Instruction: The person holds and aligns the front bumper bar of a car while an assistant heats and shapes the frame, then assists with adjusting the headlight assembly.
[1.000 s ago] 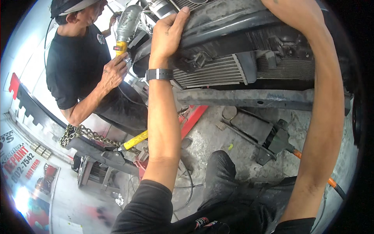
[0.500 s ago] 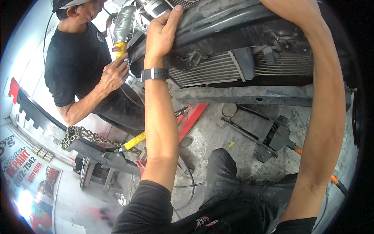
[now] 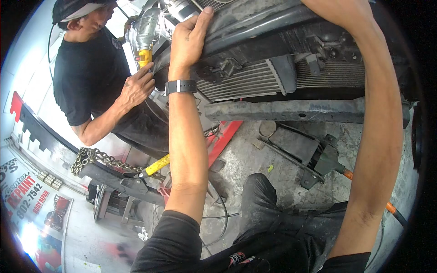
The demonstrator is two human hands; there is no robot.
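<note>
My left hand [image 3: 190,40], with a dark band on its wrist, rests at the left end of the black front crossmember [image 3: 259,38] of a vehicle. Its thumb points up beside a thin metal rod [image 3: 197,5]; the fingers look curled, and what they hold is hidden. My right hand [image 3: 334,10] reaches over the same crossmember farther right, its fingers cut off by the top edge. Below the crossmember sit a finned cooler [image 3: 241,83] and a lower metal beam [image 3: 287,110]. On the left, a co-worker's hand [image 3: 139,84] holds a caged work light with a yellow handle [image 3: 144,58].
A floor jack [image 3: 296,148] with an orange handle lies under the front end. At left stands a black notched frame arm [image 3: 45,129] with a chain [image 3: 93,157] draped over it. A yellow cylinder [image 3: 157,166], a red beam [image 3: 225,139] and a black cable [image 3: 224,214] are nearby.
The co-worker's hand and work light have shifted slightly to the right, and the co-worker's head has lowered a little. My hands stay in nearly the same place.
</note>
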